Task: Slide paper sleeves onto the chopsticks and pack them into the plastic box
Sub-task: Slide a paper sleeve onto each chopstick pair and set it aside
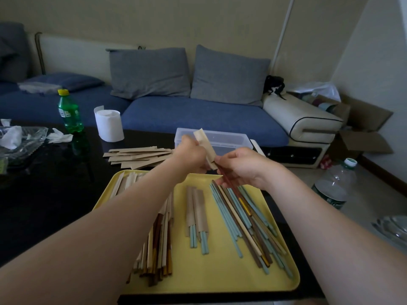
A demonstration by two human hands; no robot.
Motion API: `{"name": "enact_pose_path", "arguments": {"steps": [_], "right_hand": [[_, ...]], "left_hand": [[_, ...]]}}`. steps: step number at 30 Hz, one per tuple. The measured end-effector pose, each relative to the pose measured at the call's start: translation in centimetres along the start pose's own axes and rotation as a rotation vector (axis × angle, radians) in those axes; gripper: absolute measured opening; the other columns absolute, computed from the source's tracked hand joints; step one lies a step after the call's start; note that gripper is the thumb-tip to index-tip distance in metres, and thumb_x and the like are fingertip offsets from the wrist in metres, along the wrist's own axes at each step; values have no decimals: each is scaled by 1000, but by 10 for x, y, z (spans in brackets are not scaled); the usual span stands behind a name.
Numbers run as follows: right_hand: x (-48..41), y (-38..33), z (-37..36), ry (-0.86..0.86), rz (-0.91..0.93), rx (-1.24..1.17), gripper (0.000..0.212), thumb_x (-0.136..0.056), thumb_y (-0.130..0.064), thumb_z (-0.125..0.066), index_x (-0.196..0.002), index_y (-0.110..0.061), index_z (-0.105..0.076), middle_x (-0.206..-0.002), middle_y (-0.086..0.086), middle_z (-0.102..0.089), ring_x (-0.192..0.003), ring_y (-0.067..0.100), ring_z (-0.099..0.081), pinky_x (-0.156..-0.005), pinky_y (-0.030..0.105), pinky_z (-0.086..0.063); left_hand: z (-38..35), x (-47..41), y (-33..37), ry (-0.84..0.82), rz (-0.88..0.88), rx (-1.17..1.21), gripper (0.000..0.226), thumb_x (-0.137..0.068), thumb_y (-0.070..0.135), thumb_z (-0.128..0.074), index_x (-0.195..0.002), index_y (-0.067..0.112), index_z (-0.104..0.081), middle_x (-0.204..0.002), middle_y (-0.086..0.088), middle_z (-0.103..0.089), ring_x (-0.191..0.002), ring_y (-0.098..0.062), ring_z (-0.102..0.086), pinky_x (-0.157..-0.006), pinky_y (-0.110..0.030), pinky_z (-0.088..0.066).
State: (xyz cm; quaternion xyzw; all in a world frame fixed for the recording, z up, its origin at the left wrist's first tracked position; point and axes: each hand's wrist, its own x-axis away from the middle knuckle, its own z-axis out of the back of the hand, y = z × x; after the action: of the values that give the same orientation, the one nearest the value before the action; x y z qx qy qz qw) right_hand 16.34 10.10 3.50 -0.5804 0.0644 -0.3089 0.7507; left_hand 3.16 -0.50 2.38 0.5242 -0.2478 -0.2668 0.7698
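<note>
Yellow plastic tray (pixel 220 271) lies nearest; above it, fingers of the left hand (pixel 191 154) pinch a tan paper sleeve (pixel 204 144); the right hand (pixel 242 166) pinches reddish-brown chopsticks (pixel 229 183) at its mouth; misaligned tips could crumple it; clear plastic box (pixel 231 134) waits behind.

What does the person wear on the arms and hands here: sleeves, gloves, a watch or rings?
Nothing worn is visible. The left hand and right hand have no gloves, and I see no rings. The left forearm and right forearm are bare to the picture's edge, with no sleeves, watch or bracelet.
</note>
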Motion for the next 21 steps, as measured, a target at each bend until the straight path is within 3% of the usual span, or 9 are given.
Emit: {"name": "enact_pose_path", "arguments": {"steps": [3,7,11,13,18,21], "right_hand": [[4,0,0,-44,27,57,36,-110,-36,-63,-114,-1,-73,-96,12,-76,-88,31,-82,-79,40,-67],[9,-3,-2,-78,7,64,41,-107,-40,-66,-115,-1,-72,-95,15,-82,-87,28,-83,-77,38,-68],[22,-7,8,-300,-155,227,28,-104,-21,-73,-122,-1,-74,-107,17,-82,-99,30,-82,-84,36,-68],[25,-6,13,-411,-185,303,28,-103,-17,-74,-126,-2,-75,-115,16,-81,-105,29,-80,-87,35,-67],[32,-3,14,-373,-166,253,26,-101,-13,-75,-123,2,-76,-108,14,-83,-95,20,-81,-75,26,-67],[36,0,16,-296,-191,193,28,-100,-14,-78,-122,3,-75,-107,14,-83,-95,21,-81,-71,24,-65]], "left_hand": [[-4,8,7,-8,63,220,32,-91,-2,-61,-122,-6,-59,-99,-29,-73,-75,-37,-79,-57,-38,-64],[-5,15,9,19,111,279,31,-91,-4,-70,-121,-3,-60,-104,-24,-73,-82,-34,-77,-50,-33,-61],[-3,7,4,98,157,323,25,-98,4,-68,-122,0,-59,-105,-19,-72,-81,-29,-79,-69,-40,-67],[-2,6,4,103,159,349,27,-100,4,-67,-125,1,-56,-108,-20,-70,-83,-30,-79,-67,-39,-67],[-7,13,5,-106,165,284,30,-101,3,-64,-128,-6,-54,-106,-27,-74,-79,-30,-80,-58,-37,-64],[-12,18,4,-210,175,204,33,-99,5,-68,-128,-6,-57,-101,-25,-77,-80,-31,-80,-61,-38,-65]]}}
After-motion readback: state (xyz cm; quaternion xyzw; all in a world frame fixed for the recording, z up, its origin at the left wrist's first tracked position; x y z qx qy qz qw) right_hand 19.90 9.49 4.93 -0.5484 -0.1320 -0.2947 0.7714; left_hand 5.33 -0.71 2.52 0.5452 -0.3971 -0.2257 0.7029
